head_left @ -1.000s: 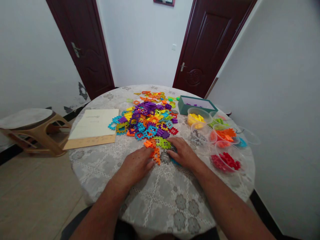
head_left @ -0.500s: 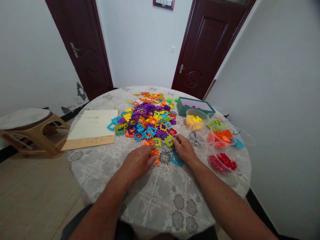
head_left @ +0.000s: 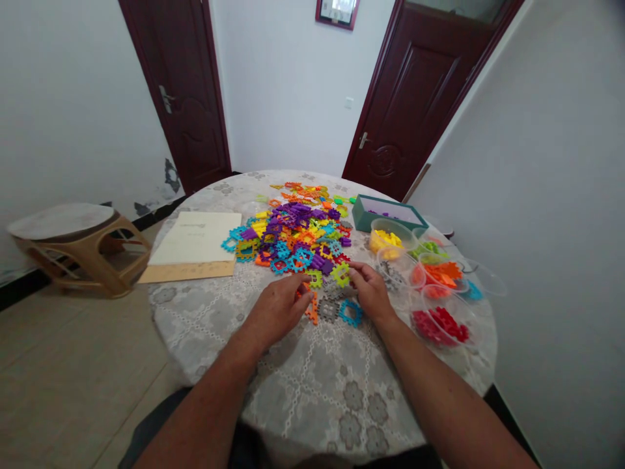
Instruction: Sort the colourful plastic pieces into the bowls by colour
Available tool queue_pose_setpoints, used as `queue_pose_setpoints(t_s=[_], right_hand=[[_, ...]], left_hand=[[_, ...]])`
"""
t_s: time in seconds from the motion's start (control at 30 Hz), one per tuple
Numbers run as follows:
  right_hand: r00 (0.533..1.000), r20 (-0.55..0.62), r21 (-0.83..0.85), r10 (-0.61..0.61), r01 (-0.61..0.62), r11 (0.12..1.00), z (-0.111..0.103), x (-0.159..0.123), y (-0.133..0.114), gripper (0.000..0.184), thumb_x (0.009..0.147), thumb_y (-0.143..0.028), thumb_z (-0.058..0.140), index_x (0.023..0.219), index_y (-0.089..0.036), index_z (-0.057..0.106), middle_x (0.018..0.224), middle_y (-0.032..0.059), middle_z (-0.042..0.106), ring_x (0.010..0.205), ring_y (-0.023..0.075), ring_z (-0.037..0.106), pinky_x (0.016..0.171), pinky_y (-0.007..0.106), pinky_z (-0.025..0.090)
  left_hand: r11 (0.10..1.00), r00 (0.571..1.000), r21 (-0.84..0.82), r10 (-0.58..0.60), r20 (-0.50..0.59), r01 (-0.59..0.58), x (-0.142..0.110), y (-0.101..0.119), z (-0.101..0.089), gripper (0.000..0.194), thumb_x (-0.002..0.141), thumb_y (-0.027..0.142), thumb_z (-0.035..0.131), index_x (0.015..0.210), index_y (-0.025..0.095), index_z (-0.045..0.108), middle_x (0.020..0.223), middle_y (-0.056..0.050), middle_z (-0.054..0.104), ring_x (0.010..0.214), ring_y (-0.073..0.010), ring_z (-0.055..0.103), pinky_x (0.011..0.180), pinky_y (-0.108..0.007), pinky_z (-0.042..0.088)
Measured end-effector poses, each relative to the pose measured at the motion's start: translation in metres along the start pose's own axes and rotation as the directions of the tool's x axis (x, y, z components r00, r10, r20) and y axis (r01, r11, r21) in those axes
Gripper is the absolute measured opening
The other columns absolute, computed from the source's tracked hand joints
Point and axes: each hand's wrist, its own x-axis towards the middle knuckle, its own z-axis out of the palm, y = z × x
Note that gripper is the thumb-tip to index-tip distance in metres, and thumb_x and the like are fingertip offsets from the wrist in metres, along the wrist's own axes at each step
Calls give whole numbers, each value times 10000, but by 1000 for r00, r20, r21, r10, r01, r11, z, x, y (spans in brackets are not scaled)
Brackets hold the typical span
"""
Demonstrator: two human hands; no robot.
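My right hand (head_left: 375, 294) pinches the edge of a lime-green notched square tile (head_left: 341, 274) at the near side of a heap of plastic building pieces (head_left: 297, 238). Fingers curled and a little apart, my left hand (head_left: 279, 305) hovers over or touches an orange tile (head_left: 312, 311); its fingertips partly hide it. Between the hands lie a grey tile (head_left: 329, 311) and a blue square frame tile (head_left: 350, 313). Another lime-green tile (head_left: 315, 279) rests just beyond my left fingertips.
Clear tubs hold yellow pieces (head_left: 387, 241), orange pieces (head_left: 442, 275) and red pieces (head_left: 442, 324) on the right. Behind them stands a green box (head_left: 388, 223) with purple pieces. An open booklet (head_left: 198, 238) lies left on the round table (head_left: 312, 391). A stool (head_left: 81, 244) stands beside it.
The view has shifted, so everything sits a little further right. My right hand has pulled the lime-green tile slightly right, and my left hand has moved slightly forward over the orange tiles.
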Motion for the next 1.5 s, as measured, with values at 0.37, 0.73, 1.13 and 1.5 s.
queue_pose_setpoints(t_s=[0.37, 0.73, 1.13, 1.5], right_hand=[[940, 315, 125, -129, 94, 988, 11, -37, -31, 320, 948, -454, 646, 1168, -236, 728, 1040, 55, 782, 898, 226, 726, 813, 354, 574], [845, 533, -524, -41, 368, 768, -55, -29, -45, 304, 920, -382, 695, 1191, -246, 701, 1142, 88, 706, 962, 233, 661, 877, 355, 493], [780, 626, -493, 30, 366, 789, -56, -25, -40, 136, 931, -296, 572, 1010, -217, 649, 956, 51, 687, 850, 203, 614, 759, 301, 440], [872, 489, -8, -22, 30, 1000, -18, -33, -56, 288, 1025, -434, 477, 992, -216, 663, 842, 7, 693, 583, 132, 620, 600, 273, 500]], left_hand=[[969, 996, -241, -41, 77, 58, 1, 16, 2, 311, 979, 395, 554, 1199, 225, 692, 969, -40, 769, 885, -198, 707, 814, -311, 521], [742, 934, -567, -284, 219, 358, 6, 16, 4, 458, 936, 376, 580, 1344, 180, 510, 783, -27, 753, 671, -191, 731, 582, -281, 544], [586, 910, -699, -319, 266, 410, 0, 17, 6, 610, 875, 227, 560, 1477, 189, 468, 1085, -115, 773, 938, -225, 784, 773, -348, 644], [561, 928, -741, -261, 267, 371, -2, 18, 7, 554, 861, 209, 574, 1412, 170, 544, 1129, -124, 760, 945, -230, 775, 778, -360, 651]])
